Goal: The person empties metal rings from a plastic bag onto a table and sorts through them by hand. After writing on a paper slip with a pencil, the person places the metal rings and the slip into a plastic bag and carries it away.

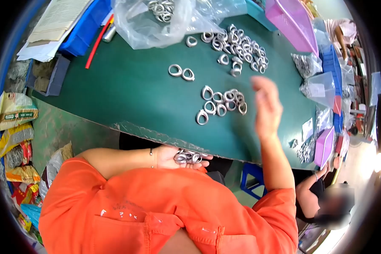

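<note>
My left hand (167,155) is palm up at the table's near edge, cupping a small heap of silver metal rings (188,156). Over the green table, my right hand (268,108) is raised and a little blurred; its fingers are loosely stretched and I see nothing in them. Just left of it lies a small group of metal rings (209,106). Two more rings (181,72) sit side by side farther left. A larger pile of the same rings (241,46) is spread at the far side, beyond my right hand.
A clear plastic bag (152,25) with rings inside lies at the back, near a red stick (99,42) and a blue tray (85,31). Pink basket (293,25) and bagged parts (307,64) line the right. Another person's arm (309,197) is at lower right, near a blue stool (252,180).
</note>
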Available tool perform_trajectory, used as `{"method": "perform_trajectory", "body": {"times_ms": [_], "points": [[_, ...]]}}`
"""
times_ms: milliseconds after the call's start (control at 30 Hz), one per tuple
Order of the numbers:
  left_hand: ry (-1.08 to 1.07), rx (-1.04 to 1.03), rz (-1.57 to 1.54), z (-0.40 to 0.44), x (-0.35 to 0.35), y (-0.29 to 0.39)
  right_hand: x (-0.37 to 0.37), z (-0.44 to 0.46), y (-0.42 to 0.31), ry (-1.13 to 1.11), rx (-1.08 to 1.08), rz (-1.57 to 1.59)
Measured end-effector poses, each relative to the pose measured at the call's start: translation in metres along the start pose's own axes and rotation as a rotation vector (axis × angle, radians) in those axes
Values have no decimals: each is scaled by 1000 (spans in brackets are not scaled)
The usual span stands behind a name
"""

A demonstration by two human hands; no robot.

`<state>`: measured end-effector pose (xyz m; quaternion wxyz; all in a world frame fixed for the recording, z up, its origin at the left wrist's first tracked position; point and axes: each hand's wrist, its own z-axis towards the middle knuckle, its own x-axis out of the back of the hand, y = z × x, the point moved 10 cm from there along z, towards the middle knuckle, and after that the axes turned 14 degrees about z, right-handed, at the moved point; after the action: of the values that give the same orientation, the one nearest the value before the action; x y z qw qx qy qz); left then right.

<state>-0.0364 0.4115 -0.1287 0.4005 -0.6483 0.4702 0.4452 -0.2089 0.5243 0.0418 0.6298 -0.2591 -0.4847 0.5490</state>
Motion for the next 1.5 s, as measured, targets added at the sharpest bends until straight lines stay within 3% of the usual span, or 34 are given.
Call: {"method": "perform_trajectory", "body": {"times_ms": [33,100,300,367,433,500,567,633,700,767,833,867,1033,1133,1267,1433,1500], "points": [[14,-16,15,0,0,1,34,-2,19,214,-128,82],[24,17,-17,-1,-3,0,58,-8,38,243,-236,229],[3,36,-57,2,-4,-2,1,-18,22,-196,-157,-110],[68,33,-75,1,-5,-1,-8,-22,25,-203,-168,-281],[73,32,-71,0,-6,-1,-7,-25,29,-179,-168,-256],[77,31,-67,0,-6,0,2,-34,55,-102,-440,-106],[101,18,-62,1,-3,0,1,-29,53,-116,-383,-115],[98,29,-62,2,-2,-1,-20,-12,5,-249,37,-293],[95,41,-59,3,-3,-3,-30,-13,8,-309,50,-227],[181,17,-29,3,3,-1,-24,-19,42,-216,-223,-49],[100,20,-64,2,-1,0,-21,-19,50,-204,-299,-26],[15,26,-98,2,-8,-1,-22,-17,44,-220,-252,-3],[64,-3,-41,4,-2,1,-58,-10,4,-541,71,-219],[64,7,-44,3,-3,0,-46,-8,17,-395,-86,-72],[68,4,-26,3,-3,0,-45,-7,20,-393,-85,-63],[23,15,-36,4,-4,-1,-68,-11,-1,-594,144,-294],[-26,37,-57,3,-9,-2,-63,-11,7,-567,128,-255]]}}
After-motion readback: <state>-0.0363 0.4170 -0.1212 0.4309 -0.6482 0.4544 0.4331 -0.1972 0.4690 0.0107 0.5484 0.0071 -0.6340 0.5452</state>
